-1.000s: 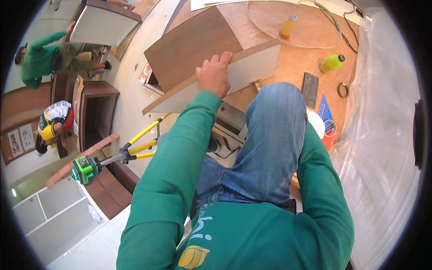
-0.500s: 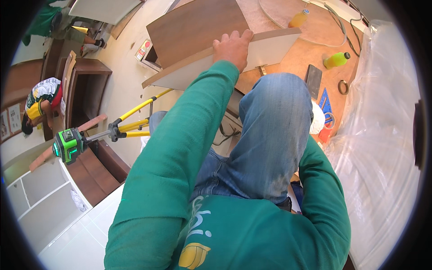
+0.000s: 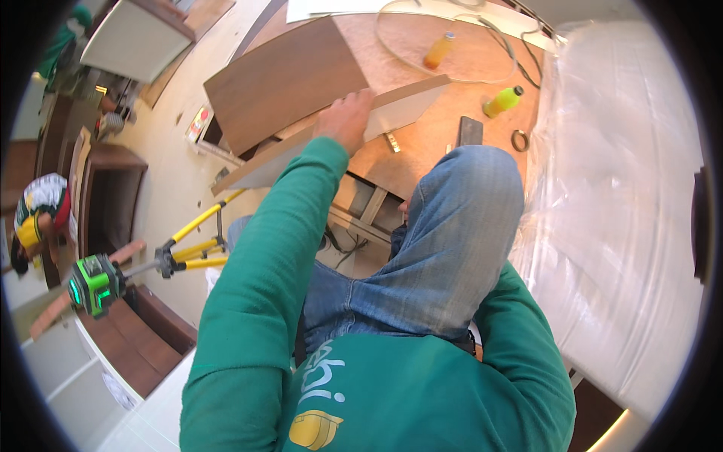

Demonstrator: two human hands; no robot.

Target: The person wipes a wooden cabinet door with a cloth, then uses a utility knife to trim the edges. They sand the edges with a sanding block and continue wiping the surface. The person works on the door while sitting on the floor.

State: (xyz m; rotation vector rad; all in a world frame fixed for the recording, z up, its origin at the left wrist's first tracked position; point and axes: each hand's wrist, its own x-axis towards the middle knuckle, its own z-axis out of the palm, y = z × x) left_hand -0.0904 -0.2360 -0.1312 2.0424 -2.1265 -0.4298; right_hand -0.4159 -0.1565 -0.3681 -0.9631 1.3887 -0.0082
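My left hand (image 3: 345, 120) is closed over the upper edge of a white-faced board with a brown edge (image 3: 407, 105), fingers on the far side. The board stands tilted on its long side. Close behind it leans a larger brown panel (image 3: 282, 83). A small brass-coloured metal fitting (image 3: 392, 142) lies on the wooden surface beside the board. My right arm (image 3: 520, 324) runs down behind my bent knee (image 3: 474, 196), which hides the right hand.
A green laser level (image 3: 96, 285) stands on a yellow tripod (image 3: 199, 245) to my left. Two bottles, orange (image 3: 438, 53) and green (image 3: 502, 102), a tape roll (image 3: 520, 140) and a dark block (image 3: 470, 131) lie ahead. Plastic sheeting (image 3: 602, 188) covers the right. A co-worker (image 3: 41, 215) bends at far left.
The view has shifted. My left hand, still on the board's edge, appears further left and lower. The blue set square and the white round item by my knee no longer show.
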